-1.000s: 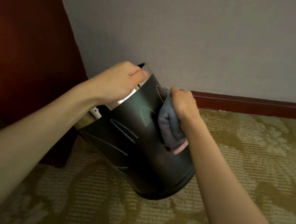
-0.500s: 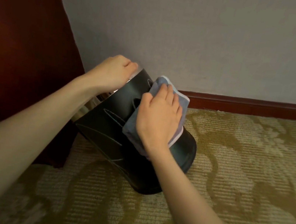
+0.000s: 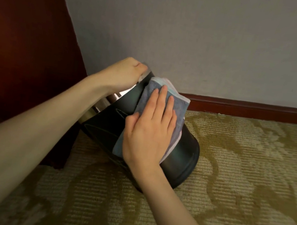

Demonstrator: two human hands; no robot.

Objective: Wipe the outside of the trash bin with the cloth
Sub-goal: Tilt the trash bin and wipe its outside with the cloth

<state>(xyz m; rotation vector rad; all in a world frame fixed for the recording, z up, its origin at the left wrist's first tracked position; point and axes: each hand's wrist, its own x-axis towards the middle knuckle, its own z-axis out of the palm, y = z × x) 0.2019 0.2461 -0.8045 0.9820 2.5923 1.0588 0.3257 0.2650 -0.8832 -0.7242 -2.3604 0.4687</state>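
— Black bin, tilted over on the carpet, no readable label on it.
— Left hand is clenched on the rim; right hand, fingers spread flat, presses the blue cloth against the bin's side.

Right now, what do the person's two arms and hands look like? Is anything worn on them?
Both forearms are bare up to the picture's edge: no sleeves show. The left hand and the right hand wear no gloves. No watch, bracelet or ring is visible. The nails that show on the right hand look short and unpainted.
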